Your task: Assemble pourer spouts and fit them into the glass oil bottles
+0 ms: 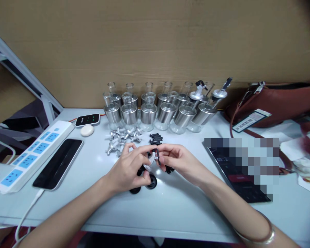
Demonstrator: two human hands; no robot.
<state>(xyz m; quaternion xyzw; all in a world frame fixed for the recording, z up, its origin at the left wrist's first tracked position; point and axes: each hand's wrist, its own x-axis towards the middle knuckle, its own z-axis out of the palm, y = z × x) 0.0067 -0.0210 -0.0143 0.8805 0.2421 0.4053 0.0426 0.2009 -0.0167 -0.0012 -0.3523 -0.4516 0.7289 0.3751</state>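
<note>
My left hand (131, 167) pinches a silver pourer top (150, 163) with a round base, close above the table. My right hand (179, 158) meets it from the other side, its thumb and fingertips closed on a small black pourer flap (158, 157) at the top's spout. Whether the flap is fastened to the spout, I cannot tell. Black round stoppers (152, 181) lie beneath my left hand. Beyond my hands are a heap of silver pourer tops (119, 139) and several black flaps (155, 138); more small black pieces (169, 169) show under my right hand.
Glass bottles with metal sleeves (148, 113) stand in rows at the back; two on the right carry pourers. On the left are a power strip (38, 151), a phone (59, 163) and a small black-faced device (88, 120). A tablet-like screen (237, 175) and brown bag (281, 101) occupy the right.
</note>
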